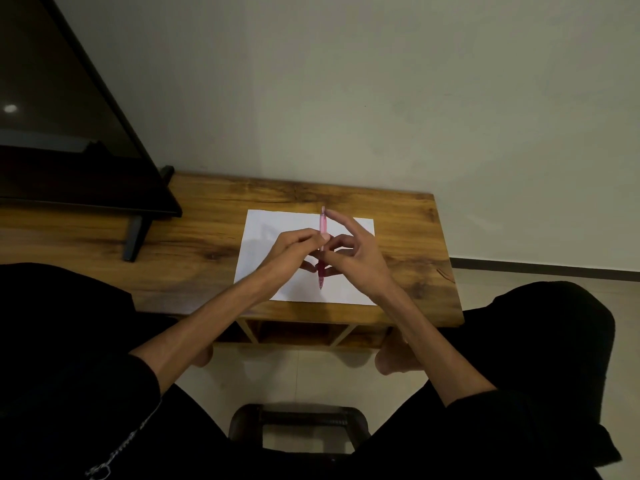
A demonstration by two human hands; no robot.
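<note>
- Pink pen [322,226] is near-upright over white paper [277,221] on wood table [207,216], tip down; prob. being readied to write.
- L hand [294,249] pinches mid-barrel w/ thumb + fingertips. I read that as steadying it.
- R hand [358,254]: index straight, tip at pen's top end — likely working the clicker. Other fingers curled by lower barrel.
- Can't tell if R thumb grips, or if tip touches paper — dim light. Monitor [69,116] cut off at left.

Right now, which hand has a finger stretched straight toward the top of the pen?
The right hand: its forefinger reaches straight to the top end of the pen, while the fingers of the left hand are curled, pinching the barrel midway.
</note>
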